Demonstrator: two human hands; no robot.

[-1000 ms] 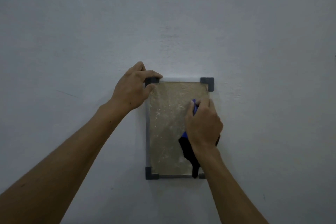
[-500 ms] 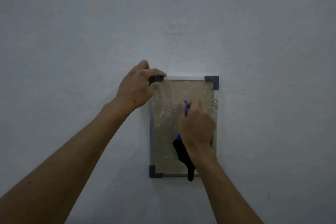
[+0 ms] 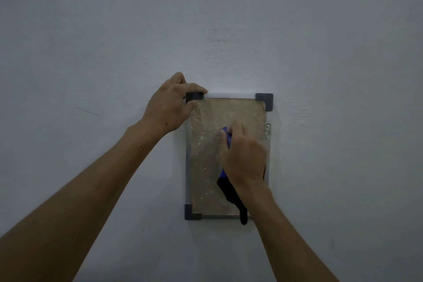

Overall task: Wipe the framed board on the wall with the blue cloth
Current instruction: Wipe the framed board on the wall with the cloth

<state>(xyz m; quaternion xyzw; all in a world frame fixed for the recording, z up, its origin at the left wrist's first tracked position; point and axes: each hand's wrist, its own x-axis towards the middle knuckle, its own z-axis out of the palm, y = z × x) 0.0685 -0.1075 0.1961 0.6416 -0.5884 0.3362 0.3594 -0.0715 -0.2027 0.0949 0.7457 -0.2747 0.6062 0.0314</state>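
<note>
A framed board (image 3: 207, 149) hangs upright on the wall, with a pale speckled face, a thin silver frame and dark grey corner caps. My left hand (image 3: 170, 107) grips its top left corner, thumb on the face and fingers over the top edge. My right hand (image 3: 243, 158) presses the blue cloth (image 3: 225, 136) flat against the right half of the board. A dark tail of the cloth (image 3: 235, 199) hangs down past the bottom edge. My right wrist hides the board's bottom right corner.
The plain grey-white wall (image 3: 229, 30) surrounds the board on all sides. A small metal hanger tab (image 3: 267, 131) sticks out from the frame's right edge. The light is dim.
My right hand with the cloth has slid leftward from the board's right edge toward its middle, which uncovers the metal tab. My left hand keeps its hold on the top left corner.
</note>
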